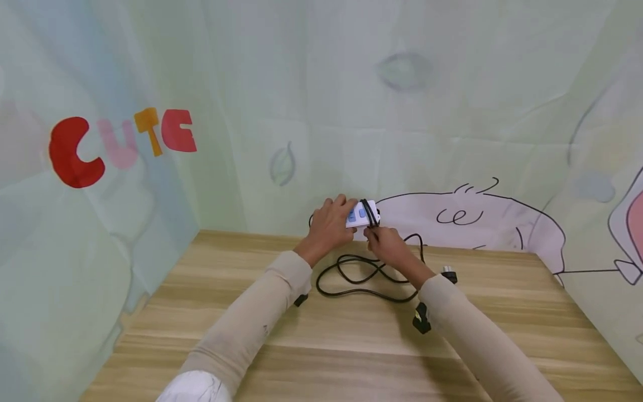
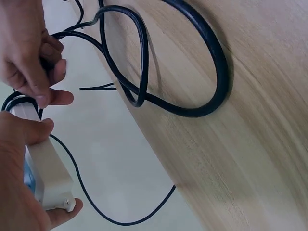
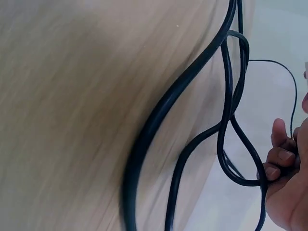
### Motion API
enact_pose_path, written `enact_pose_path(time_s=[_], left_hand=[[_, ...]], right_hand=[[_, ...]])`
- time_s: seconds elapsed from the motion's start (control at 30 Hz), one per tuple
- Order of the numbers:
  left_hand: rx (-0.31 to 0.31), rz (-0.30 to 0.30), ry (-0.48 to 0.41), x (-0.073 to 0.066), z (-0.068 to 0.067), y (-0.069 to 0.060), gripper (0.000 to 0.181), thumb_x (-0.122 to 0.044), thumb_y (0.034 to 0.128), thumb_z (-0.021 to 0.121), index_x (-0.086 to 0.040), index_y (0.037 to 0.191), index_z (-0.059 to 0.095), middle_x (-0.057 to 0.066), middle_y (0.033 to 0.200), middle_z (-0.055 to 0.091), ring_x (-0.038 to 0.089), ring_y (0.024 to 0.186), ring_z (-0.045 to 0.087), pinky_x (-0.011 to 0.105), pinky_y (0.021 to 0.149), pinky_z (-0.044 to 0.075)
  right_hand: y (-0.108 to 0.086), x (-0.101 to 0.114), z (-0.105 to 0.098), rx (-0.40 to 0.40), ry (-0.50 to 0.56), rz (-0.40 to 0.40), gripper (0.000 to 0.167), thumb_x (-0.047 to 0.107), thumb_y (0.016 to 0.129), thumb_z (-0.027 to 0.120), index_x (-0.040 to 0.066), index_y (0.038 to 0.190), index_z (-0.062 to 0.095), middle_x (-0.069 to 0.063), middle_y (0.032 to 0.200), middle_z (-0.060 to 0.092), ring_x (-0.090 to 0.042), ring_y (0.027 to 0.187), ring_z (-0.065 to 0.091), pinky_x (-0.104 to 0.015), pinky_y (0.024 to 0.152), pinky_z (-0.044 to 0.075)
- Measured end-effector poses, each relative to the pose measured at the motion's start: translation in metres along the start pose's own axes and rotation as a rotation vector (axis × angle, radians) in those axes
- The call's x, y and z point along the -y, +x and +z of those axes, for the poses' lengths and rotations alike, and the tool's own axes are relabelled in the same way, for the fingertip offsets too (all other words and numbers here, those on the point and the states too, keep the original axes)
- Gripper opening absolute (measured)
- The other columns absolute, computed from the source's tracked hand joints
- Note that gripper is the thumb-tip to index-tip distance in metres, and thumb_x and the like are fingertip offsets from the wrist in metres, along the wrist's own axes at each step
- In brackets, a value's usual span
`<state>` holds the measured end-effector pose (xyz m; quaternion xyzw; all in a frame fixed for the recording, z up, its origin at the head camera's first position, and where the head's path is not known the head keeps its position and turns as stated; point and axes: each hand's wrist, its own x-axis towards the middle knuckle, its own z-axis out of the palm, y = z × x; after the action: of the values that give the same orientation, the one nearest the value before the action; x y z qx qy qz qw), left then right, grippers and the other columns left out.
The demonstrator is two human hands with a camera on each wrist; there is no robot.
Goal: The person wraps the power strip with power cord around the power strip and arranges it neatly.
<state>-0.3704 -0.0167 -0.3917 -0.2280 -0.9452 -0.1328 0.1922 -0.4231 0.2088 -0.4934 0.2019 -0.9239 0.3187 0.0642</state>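
Note:
In the head view my left hand (image 1: 330, 223) grips a white power strip (image 1: 355, 214) with blue socket faces, raised above the table's far edge. Several turns of black power cord (image 1: 370, 213) wrap the strip's right end. Just below that end, my right hand (image 1: 389, 245) holds the cord in curled fingers. The left wrist view shows the left thumb lying along the white casing (image 2: 50, 168); the palm covers part of the socket side. Seen from the right wrist, the cord (image 3: 245, 182) runs into the right hand's fingers (image 3: 279, 156).
Loose loops of cord (image 1: 359, 291) lie on the wooden table (image 1: 331, 352) under the hands. A black plug-like piece (image 1: 449, 273) with pale prongs sits by the right sleeve. Small black pieces show beside both sleeves. A printed cloth backdrop (image 1: 311, 100) rises behind the table.

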Motion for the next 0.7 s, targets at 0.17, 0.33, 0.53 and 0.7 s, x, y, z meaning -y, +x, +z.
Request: enact_pose_path(time_s=[0.17, 0.33, 0.53, 0.7], left_hand=[[-0.035, 0.011, 0.021, 0.002, 0.002, 0.001, 0.064, -0.026, 0.0989, 0.084, -0.018, 0.158, 0.062, 0.01, 0.135, 0.066, 0.035, 0.104, 0.065, 0.05, 0.073, 0.063], [-0.048, -0.007, 0.027, 0.004, -0.001, 0.001, 0.065, -0.025, 0.0987, 0.085, -0.017, 0.158, 0.062, 0.011, 0.138, 0.066, 0.037, 0.108, 0.066, 0.052, 0.076, 0.064], [-0.049, -0.025, 0.04, 0.009, -0.003, 0.002, 0.065, -0.025, 0.0982, 0.084, -0.018, 0.158, 0.061, 0.01, 0.138, 0.065, 0.037, 0.11, 0.065, 0.053, 0.077, 0.064], [-0.047, -0.013, 0.058, 0.012, 0.001, -0.001, 0.064, -0.024, 0.0983, 0.084, -0.019, 0.158, 0.061, 0.01, 0.139, 0.065, 0.038, 0.109, 0.066, 0.052, 0.075, 0.064]], right_hand=[[-0.007, 0.019, -0.014, 0.02, 0.067, 0.057, 0.054, 0.051, 0.119, 0.048, 0.011, 0.104, 0.081, -0.001, 0.082, 0.078, -0.016, 0.063, 0.063, -0.036, 0.057, 0.048], [0.005, 0.001, -0.014, 0.057, 0.144, 0.112, 0.041, 0.051, 0.115, 0.057, 0.019, 0.112, 0.082, 0.002, 0.081, 0.079, -0.018, 0.059, 0.061, -0.036, 0.056, 0.048], [-0.03, 0.072, -0.044, 0.075, 0.149, 0.128, 0.042, 0.033, 0.119, 0.052, 0.004, 0.141, 0.072, -0.01, 0.086, 0.076, -0.018, 0.067, 0.058, -0.034, 0.065, 0.048], [-0.041, 0.086, -0.047, 0.083, 0.099, 0.11, 0.036, 0.03, 0.118, 0.053, -0.001, 0.119, 0.072, -0.007, 0.085, 0.073, -0.018, 0.069, 0.054, -0.035, 0.069, 0.045]])
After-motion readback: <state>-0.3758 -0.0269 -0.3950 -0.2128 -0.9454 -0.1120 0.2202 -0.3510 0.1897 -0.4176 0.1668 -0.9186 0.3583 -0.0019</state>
